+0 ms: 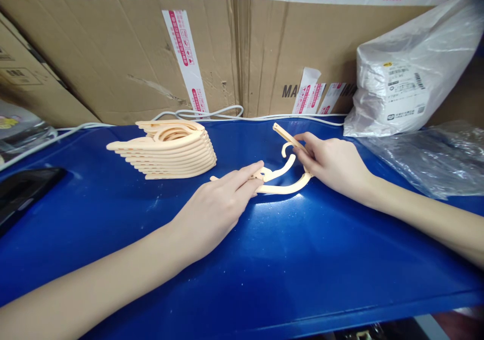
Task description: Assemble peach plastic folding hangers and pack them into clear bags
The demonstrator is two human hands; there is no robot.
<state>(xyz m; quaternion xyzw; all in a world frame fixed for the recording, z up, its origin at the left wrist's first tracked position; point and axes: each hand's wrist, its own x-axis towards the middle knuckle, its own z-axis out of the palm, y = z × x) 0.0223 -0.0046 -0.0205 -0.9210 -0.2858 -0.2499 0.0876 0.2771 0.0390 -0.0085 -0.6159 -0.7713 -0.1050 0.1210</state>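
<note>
A cream plastic folding hanger lies on the blue table between my hands. My left hand rests on its left end, fingers stretched out flat and pressing it down. My right hand is closed on the hanger's right side, with one straight arm of the hanger raised and sticking up to the left from between its fingers. A stack of several folded hangers of the same cream colour sits to the left, behind my left hand.
Large cardboard boxes form a wall along the back edge. White cables run at their foot. A white plastic parcel and clear plastic bags lie at the right. A dark flat object sits at the left.
</note>
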